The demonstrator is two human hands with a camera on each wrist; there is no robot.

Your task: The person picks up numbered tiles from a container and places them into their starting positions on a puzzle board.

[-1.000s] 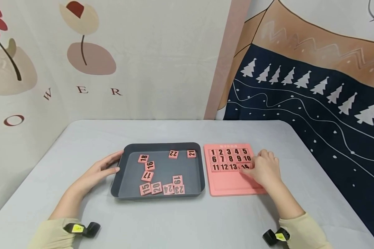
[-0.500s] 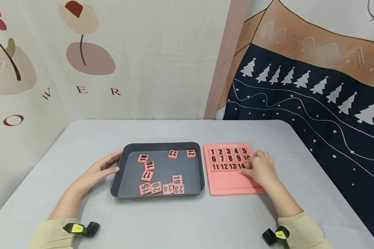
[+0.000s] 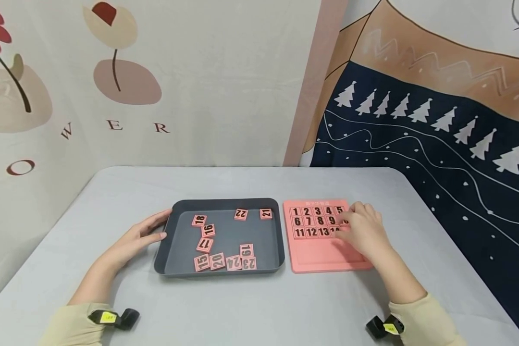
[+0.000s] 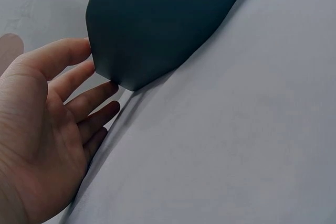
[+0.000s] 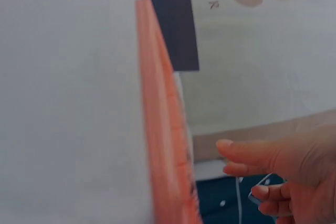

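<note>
My left hand rests at the left end of a dark grey tray, its fingertips touching the wall; in the left wrist view the fingers are loosely spread. Inside the tray lie several pink number tiles, such as 18, 17 and 21. To its right is a pink number board with tiles in order across its upper three rows. Over the board's right side hovers my right hand, holding nothing that shows. It partly hides tiles 10 and 14.
A light grey cloth covers the table. Behind it hang a flower-print curtain and a dark blue one with white trees. Each sleeve carries a black wrist camera.
My right hand's fingertips have come off tile 14 and lifted slightly, with thumb and fingers parting. My left hand and the tray have stayed put.
</note>
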